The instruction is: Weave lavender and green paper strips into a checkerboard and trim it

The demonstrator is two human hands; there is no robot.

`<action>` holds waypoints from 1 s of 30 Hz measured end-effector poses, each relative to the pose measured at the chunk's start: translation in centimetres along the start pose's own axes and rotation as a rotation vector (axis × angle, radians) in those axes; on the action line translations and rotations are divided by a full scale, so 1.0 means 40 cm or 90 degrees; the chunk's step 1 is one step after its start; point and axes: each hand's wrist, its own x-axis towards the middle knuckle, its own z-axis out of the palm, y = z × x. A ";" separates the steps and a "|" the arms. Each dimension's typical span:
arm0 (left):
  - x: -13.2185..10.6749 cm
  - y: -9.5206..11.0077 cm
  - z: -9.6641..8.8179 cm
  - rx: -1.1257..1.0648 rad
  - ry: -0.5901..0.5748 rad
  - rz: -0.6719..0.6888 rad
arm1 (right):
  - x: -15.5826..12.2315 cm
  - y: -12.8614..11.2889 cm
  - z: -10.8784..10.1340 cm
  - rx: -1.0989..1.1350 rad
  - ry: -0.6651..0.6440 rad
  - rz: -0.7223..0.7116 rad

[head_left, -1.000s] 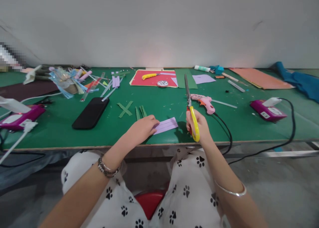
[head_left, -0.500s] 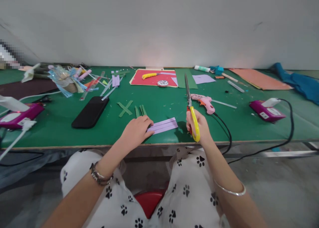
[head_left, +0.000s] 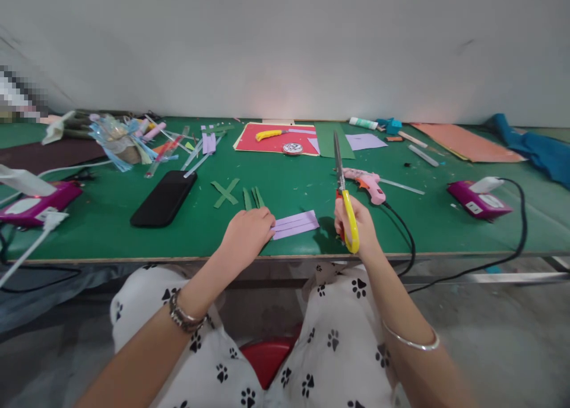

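My left hand [head_left: 247, 234] lies curled on the near end of some lilac paper strips [head_left: 296, 224] at the front edge of the green table [head_left: 285, 194], fingertips pinching them. My right hand [head_left: 360, 227] grips yellow-handled scissors [head_left: 344, 197], blades closed and pointing away from me, just right of the strips. Green paper strips [head_left: 252, 198] and a green paper cross [head_left: 225, 192] lie just beyond my left hand.
A pink glue gun [head_left: 365, 182] with a black cable lies past the scissors. A black phone [head_left: 164, 198] sits to the left. Purple devices [head_left: 478, 199] [head_left: 31, 207] flank the table. Red paper [head_left: 276, 139] with a yellow cutter, tape, coloured sheets and scraps fill the back.
My left hand has drawn back a little toward me along the lilac strips, uncovering more of them. The scissors hand has barely moved.
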 end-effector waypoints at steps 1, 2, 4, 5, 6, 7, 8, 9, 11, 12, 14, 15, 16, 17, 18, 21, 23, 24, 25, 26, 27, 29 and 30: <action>0.000 -0.001 0.003 0.009 0.010 0.007 | 0.000 0.000 0.000 0.002 0.000 0.001; 0.000 -0.002 0.005 0.023 0.024 0.015 | 0.000 0.000 0.000 0.004 0.000 0.003; 0.000 -0.002 0.012 0.059 0.048 0.039 | 0.000 0.001 -0.001 0.007 0.000 0.004; 0.000 -0.002 0.014 0.073 0.053 0.050 | 0.001 0.002 -0.001 0.008 0.000 0.002; -0.001 -0.002 0.017 0.081 0.053 0.057 | 0.001 0.002 -0.001 0.010 0.000 0.000; -0.003 -0.002 0.019 0.082 0.051 0.060 | 0.002 0.003 -0.001 0.014 0.000 -0.001; -0.005 -0.002 0.020 0.078 0.050 0.057 | 0.002 0.004 -0.001 0.017 0.000 -0.001; -0.008 -0.003 0.021 0.069 0.051 0.052 | 0.003 0.004 -0.001 0.021 -0.001 -0.001; -0.012 -0.005 0.022 0.048 0.054 0.043 | 0.003 0.004 -0.001 0.025 0.000 0.001; -0.012 -0.007 0.021 0.036 0.052 0.044 | 0.003 0.003 -0.001 0.026 0.000 0.001; -0.004 -0.011 0.020 0.009 0.046 0.058 | 0.003 0.001 -0.001 0.026 0.002 0.000; 0.004 -0.014 0.019 -0.005 0.044 0.071 | 0.002 0.000 -0.001 0.026 0.003 0.001; 0.015 -0.017 0.019 -0.019 0.042 0.090 | 0.002 -0.001 -0.001 0.024 0.004 0.002; 0.029 -0.021 0.019 -0.031 0.043 0.115 | 0.002 -0.002 0.000 0.022 0.005 0.004; 0.045 -0.025 0.019 -0.042 0.040 0.150 | 0.002 -0.002 -0.001 0.021 0.006 0.004; 0.100 -0.036 0.014 -0.031 0.019 0.285 | 0.001 -0.003 -0.001 0.025 0.004 0.001; 0.136 -0.039 0.003 -0.006 -0.030 0.340 | 0.001 -0.003 -0.002 0.028 -0.003 -0.001; 0.152 -0.038 -0.005 0.004 -0.065 0.352 | 0.000 -0.004 -0.002 0.027 -0.006 0.000; 0.168 -0.034 -0.015 0.010 -0.100 0.356 | -0.001 -0.005 -0.003 0.026 -0.008 0.001; 0.181 -0.027 -0.026 0.015 -0.139 0.356 | -0.001 -0.006 -0.003 0.024 -0.008 0.000; 0.193 -0.017 -0.036 0.027 -0.166 0.350 | -0.002 -0.007 -0.004 0.021 -0.009 -0.001; 0.211 0.006 -0.056 0.063 -0.205 0.344 | -0.004 -0.009 -0.006 0.015 -0.016 -0.005; 0.217 0.019 -0.064 0.065 -0.213 0.337 | -0.005 -0.010 -0.007 0.013 -0.020 -0.004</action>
